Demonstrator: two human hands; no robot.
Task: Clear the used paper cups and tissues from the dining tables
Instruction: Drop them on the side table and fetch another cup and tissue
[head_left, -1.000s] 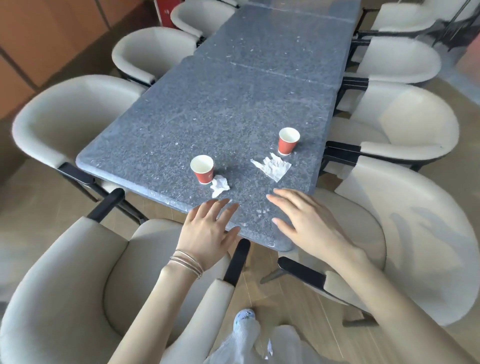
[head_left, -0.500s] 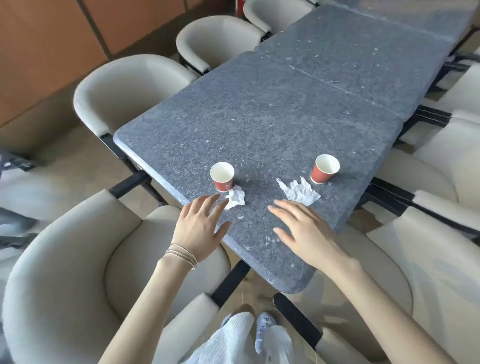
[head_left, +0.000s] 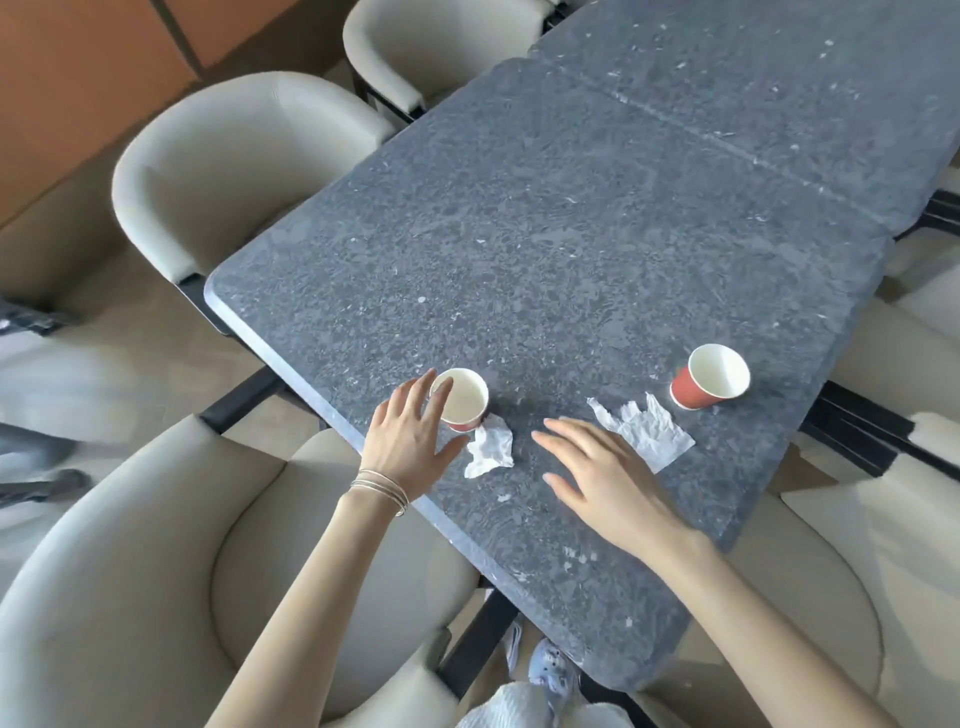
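Two red paper cups with white insides stand on the grey stone table (head_left: 545, 234). The near cup (head_left: 465, 400) is right beside my left hand (head_left: 413, 441), whose spread fingers reach its left rim without closing on it. A crumpled tissue (head_left: 490, 449) lies just right of that hand, at the cup's base. My right hand (head_left: 602, 478) hovers open and flat over the table, its fingers next to a larger flattened tissue (head_left: 647, 431). The far cup (head_left: 709, 376) stands beyond that tissue, near the table's right edge.
Cream tub chairs ring the table: one at the near left (head_left: 130, 571), one at the left (head_left: 223, 166), one at the back (head_left: 415, 47), others on the right (head_left: 883, 519). A seam crosses the tabletop further back. Someone's foot shows at the far left (head_left: 47, 478).
The view has closed in on the table. My left hand has slid forward up to the near cup, and my right hand has advanced beside the flat tissue.
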